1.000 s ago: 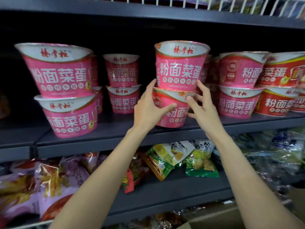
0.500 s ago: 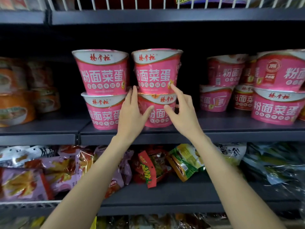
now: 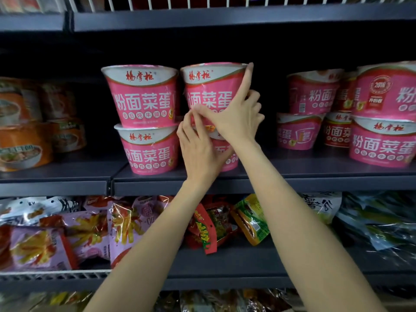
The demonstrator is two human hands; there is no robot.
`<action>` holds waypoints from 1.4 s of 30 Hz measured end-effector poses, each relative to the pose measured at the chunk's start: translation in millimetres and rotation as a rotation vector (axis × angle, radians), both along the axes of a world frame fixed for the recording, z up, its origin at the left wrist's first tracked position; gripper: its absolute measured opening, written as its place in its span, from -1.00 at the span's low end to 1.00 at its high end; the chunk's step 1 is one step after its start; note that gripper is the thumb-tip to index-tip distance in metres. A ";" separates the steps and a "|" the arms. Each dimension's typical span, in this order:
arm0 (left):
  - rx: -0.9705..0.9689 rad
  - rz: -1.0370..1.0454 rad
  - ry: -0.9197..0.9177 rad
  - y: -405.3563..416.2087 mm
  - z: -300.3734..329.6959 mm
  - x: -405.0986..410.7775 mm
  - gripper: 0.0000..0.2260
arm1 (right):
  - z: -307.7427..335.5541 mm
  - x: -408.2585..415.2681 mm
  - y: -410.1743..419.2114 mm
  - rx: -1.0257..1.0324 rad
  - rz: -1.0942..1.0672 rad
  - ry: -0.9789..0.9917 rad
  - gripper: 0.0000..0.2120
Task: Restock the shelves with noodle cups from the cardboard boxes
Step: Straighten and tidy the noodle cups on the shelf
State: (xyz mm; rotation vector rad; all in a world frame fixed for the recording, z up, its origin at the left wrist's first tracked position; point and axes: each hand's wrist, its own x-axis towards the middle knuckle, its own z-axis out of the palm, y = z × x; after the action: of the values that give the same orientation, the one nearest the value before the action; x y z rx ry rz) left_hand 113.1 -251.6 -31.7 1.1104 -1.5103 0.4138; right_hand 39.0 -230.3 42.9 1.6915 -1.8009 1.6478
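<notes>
Two stacks of pink noodle cups stand side by side on the grey shelf (image 3: 225, 183). My right hand (image 3: 234, 115) lies against the upper cup (image 3: 209, 86) of the right stack, forefinger stretched up to its rim and thumb across its lower front. My left hand (image 3: 200, 149) covers the lower cup (image 3: 227, 152) of that stack, fingers up at the seam between the two cups. The left stack has an upper cup (image 3: 144, 95) and a lower cup (image 3: 150, 149), untouched. No cardboard box is in view.
More pink cups (image 3: 380, 143) are stacked at the right of the same shelf, orange noodle bowls (image 3: 20, 145) at the left. Snack bags (image 3: 126, 224) fill the shelf below. A wire rack (image 3: 202, 1) runs along the shelf above.
My right hand has climbed from the lower cup to the upper cup's side and rim. My left hand has shifted right onto the lower cup's front. The view moved closer.
</notes>
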 end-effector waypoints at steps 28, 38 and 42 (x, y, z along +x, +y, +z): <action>0.070 -0.042 0.129 -0.3 -17.0 -2.6 -0.01 | -11.0 -35.1 -20.1 0.015 0.461 -0.230 0.13; 0.154 -0.184 0.056 -2.4 -11.2 15.5 -0.01 | -25.5 -34.0 -2.8 -0.079 0.356 -0.106 -0.04; 0.018 -0.068 -0.057 -2.5 -15.5 16.3 -0.10 | -29.6 -25.8 -2.8 -0.097 0.308 -0.075 -0.09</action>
State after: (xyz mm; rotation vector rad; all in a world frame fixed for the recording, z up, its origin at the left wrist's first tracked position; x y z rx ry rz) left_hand 129.4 -254.0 -47.2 1.0657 -1.5997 0.3888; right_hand 13.1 -233.1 13.3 1.9652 -1.5204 1.9067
